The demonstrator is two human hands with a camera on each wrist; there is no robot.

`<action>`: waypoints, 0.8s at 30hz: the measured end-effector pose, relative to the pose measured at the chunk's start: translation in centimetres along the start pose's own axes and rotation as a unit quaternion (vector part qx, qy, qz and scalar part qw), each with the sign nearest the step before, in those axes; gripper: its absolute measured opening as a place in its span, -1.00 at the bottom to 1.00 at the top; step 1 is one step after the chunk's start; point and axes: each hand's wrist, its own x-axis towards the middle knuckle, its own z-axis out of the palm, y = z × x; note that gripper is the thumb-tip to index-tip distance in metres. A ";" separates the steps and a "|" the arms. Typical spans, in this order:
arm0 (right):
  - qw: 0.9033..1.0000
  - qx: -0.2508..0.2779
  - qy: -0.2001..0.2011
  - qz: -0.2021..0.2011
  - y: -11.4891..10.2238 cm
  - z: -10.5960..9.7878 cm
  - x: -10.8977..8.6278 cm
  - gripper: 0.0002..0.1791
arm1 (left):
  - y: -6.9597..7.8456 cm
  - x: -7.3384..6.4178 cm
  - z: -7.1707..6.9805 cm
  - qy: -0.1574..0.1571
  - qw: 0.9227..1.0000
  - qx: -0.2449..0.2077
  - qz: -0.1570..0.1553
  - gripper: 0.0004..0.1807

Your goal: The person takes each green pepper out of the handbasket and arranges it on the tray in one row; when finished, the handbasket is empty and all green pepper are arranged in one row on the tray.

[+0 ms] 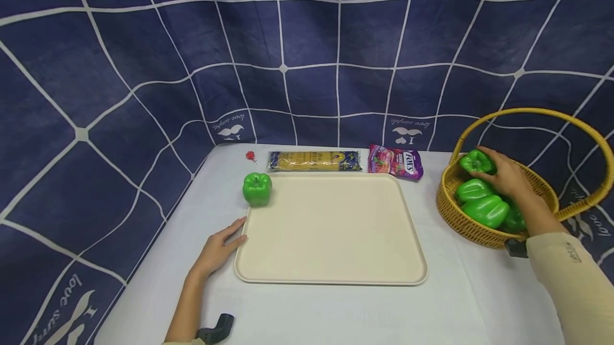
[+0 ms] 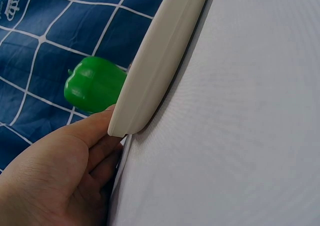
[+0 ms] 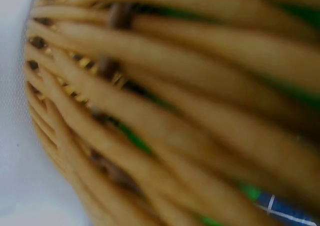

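Note:
My right hand [image 1: 508,174] holds a green bell pepper [image 1: 477,162] within the wicker basket [image 1: 448,209], above more green bell peppers [image 1: 486,211] lying there. In the right wrist view, blurred basket weave [image 3: 165,96] hides that hand, with bits of green showing through the gaps. At the left side of the beige tray [image 1: 331,227], my left hand [image 1: 216,251] touches the rim with extended fingers. The left wrist view shows this hand [image 2: 60,171] against the tray edge [image 2: 155,61]. Another green bell pepper [image 1: 257,189] stands at the tray's far left corner.
Behind the tray lie a red lollipop [image 1: 250,155], a long yellow packet [image 1: 314,161] and a purple candy bag [image 1: 395,162]. The basket's tall handle [image 1: 542,111] arches over its right part. A blue checked curtain [image 1: 307,89] borders the white table [image 1: 336,307].

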 end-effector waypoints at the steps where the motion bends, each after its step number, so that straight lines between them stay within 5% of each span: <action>1: 1.000 0.002 0.002 0.004 0.0 0.0 -0.1 -0.17 | 0.0 0.0 0.0 0.000 1.000 0.000 0.000 -0.38; 13: 0.998 0.033 0.048 0.005 -1.9 -1.3 -1.4 -0.15 | 0.0 0.1 0.0 -0.002 1.000 0.002 -0.001 -0.38; 24: 0.987 0.095 0.125 -0.013 -7.4 -1.9 -5.1 -0.12 | -0.1 0.1 -0.2 -0.009 1.000 0.001 0.004 -0.35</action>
